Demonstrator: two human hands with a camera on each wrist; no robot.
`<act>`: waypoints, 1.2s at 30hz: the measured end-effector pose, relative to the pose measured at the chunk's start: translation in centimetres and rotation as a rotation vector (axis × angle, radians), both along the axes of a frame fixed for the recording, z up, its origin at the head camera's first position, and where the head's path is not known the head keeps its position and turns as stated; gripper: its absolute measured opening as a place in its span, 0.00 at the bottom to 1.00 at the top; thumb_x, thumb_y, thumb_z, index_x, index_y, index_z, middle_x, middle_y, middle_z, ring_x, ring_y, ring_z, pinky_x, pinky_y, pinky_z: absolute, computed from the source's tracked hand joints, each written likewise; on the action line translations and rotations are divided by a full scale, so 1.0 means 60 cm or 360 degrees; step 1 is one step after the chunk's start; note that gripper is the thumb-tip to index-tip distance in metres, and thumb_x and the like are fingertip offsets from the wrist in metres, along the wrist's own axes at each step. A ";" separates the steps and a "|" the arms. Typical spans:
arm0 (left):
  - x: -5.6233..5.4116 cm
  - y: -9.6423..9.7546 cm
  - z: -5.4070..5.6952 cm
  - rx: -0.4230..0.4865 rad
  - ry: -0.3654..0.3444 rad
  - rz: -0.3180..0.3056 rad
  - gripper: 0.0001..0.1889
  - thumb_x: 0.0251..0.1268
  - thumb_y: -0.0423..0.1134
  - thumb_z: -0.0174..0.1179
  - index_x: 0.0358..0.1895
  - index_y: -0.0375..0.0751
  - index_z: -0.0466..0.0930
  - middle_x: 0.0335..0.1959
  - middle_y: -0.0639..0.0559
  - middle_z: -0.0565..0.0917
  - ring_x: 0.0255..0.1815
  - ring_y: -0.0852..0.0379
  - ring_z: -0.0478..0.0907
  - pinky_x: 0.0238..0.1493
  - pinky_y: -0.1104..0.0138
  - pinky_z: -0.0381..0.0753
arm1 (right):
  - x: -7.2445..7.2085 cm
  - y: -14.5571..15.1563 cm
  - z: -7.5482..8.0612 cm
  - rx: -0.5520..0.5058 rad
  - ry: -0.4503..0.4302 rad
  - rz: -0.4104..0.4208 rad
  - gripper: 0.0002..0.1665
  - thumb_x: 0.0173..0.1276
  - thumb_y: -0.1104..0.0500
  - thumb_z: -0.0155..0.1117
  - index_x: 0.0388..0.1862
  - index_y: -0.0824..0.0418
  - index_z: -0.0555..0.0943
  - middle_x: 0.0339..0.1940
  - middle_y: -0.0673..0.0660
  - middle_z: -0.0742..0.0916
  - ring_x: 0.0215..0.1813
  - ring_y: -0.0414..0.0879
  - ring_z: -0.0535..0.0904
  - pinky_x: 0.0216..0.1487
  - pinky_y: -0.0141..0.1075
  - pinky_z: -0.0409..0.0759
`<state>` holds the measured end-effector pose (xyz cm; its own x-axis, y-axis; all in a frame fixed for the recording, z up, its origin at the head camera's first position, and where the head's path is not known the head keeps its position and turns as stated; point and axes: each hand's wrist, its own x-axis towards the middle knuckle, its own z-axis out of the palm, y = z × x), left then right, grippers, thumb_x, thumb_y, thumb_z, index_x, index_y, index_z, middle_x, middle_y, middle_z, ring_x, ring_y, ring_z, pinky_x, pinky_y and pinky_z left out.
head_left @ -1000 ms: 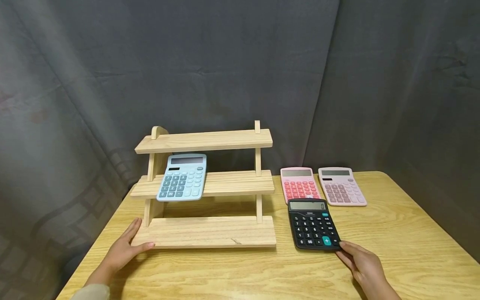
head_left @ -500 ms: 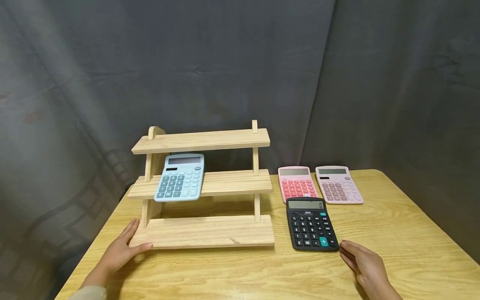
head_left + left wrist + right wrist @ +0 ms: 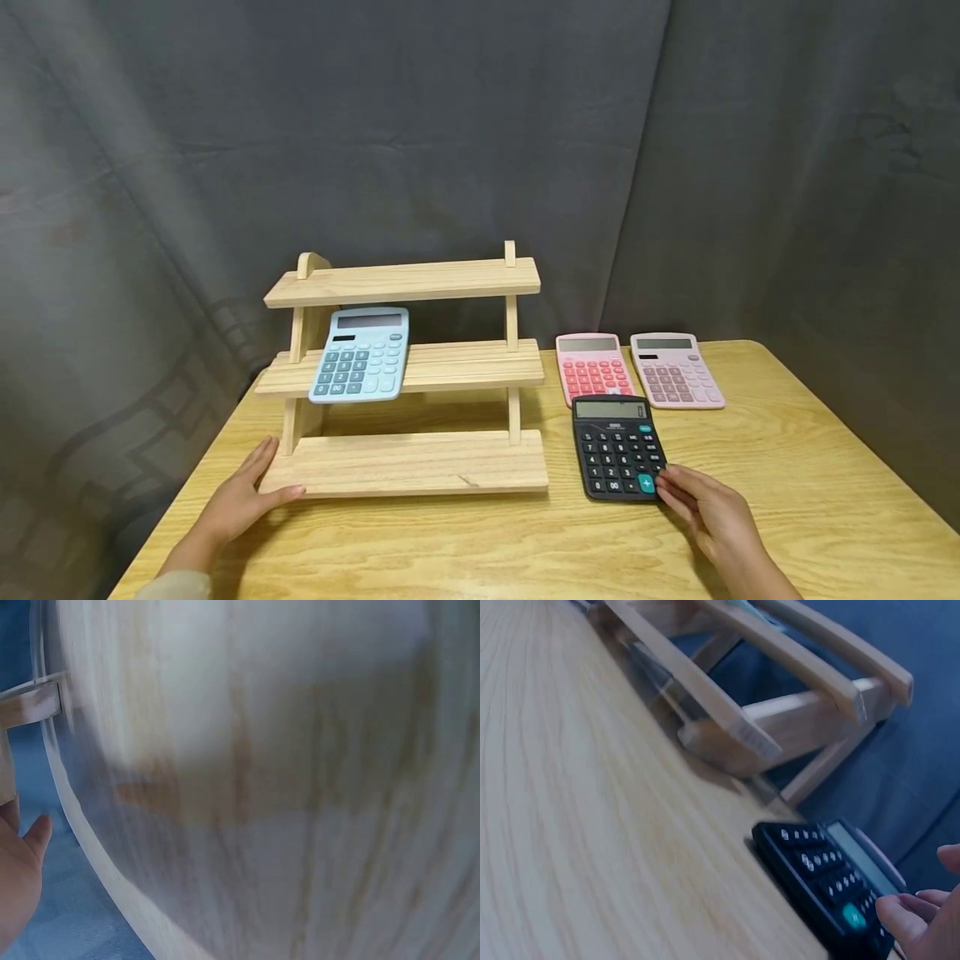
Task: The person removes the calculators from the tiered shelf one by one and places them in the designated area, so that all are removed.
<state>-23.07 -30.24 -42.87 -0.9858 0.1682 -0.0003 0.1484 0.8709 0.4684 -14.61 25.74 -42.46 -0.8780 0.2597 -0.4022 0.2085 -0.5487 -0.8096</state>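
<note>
A three-tier wooden display shelf (image 3: 405, 465) stands on the table, with a light blue calculator (image 3: 362, 354) leaning on its middle tier. My left hand (image 3: 238, 502) holds the lower left corner of the shelf, thumb along the front edge and fingers at the side. In the left wrist view, part of that hand (image 3: 16, 881) shows beside blurred wood. To the right of the shelf, a black calculator (image 3: 617, 450) lies face up. My right hand (image 3: 708, 508) pinches its lower right edge, covering some keys. The right wrist view shows the thumb (image 3: 901, 919) over that edge.
Behind the black calculator lie a pink calculator (image 3: 596, 367) with red-pink keys and a pale pink calculator (image 3: 677, 371), side by side. The black one's top edge meets or overlaps the first. A dark grey curtain (image 3: 450, 125) hangs behind the wooden table (image 3: 450, 550).
My right hand has shifted left and slightly up, from the black calculator's lower right corner onto its right edge. The left hand stays at the shelf. The head view has shifted slightly.
</note>
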 end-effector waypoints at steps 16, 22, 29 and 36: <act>-0.001 0.002 0.004 0.0039 0.0025 0.0002 0.49 0.49 0.55 0.58 0.65 0.30 0.42 0.65 0.32 0.46 0.59 0.29 0.48 0.49 0.39 0.53 | -0.025 -0.070 0.043 -0.0298 0.0244 0.0225 0.07 0.60 0.69 0.54 0.27 0.64 0.80 0.31 0.60 0.83 0.42 0.50 0.78 0.49 0.40 0.70; 0.000 0.003 0.001 0.0070 0.0002 0.0017 0.49 0.48 0.55 0.59 0.66 0.31 0.42 0.65 0.32 0.45 0.60 0.29 0.47 0.50 0.39 0.52 | -0.037 -0.096 0.057 -0.0289 0.0286 0.0329 0.11 0.64 0.69 0.48 0.29 0.64 0.80 0.33 0.61 0.82 0.43 0.51 0.78 0.49 0.41 0.70; 0.002 0.000 0.000 0.0083 -0.0021 0.0045 0.50 0.48 0.56 0.59 0.66 0.32 0.40 0.65 0.34 0.44 0.60 0.30 0.46 0.50 0.39 0.52 | -0.050 -0.134 0.067 -0.0253 0.0320 0.0411 0.08 0.63 0.69 0.50 0.30 0.65 0.79 0.33 0.62 0.82 0.41 0.50 0.78 0.48 0.41 0.71; -0.002 0.003 -0.001 0.0105 -0.0007 0.0049 0.50 0.48 0.55 0.59 0.66 0.32 0.41 0.65 0.34 0.44 0.60 0.30 0.46 0.51 0.40 0.52 | -0.061 -0.160 0.078 -0.0185 0.0372 0.0452 0.10 0.63 0.70 0.48 0.29 0.65 0.78 0.32 0.62 0.82 0.41 0.50 0.78 0.48 0.41 0.72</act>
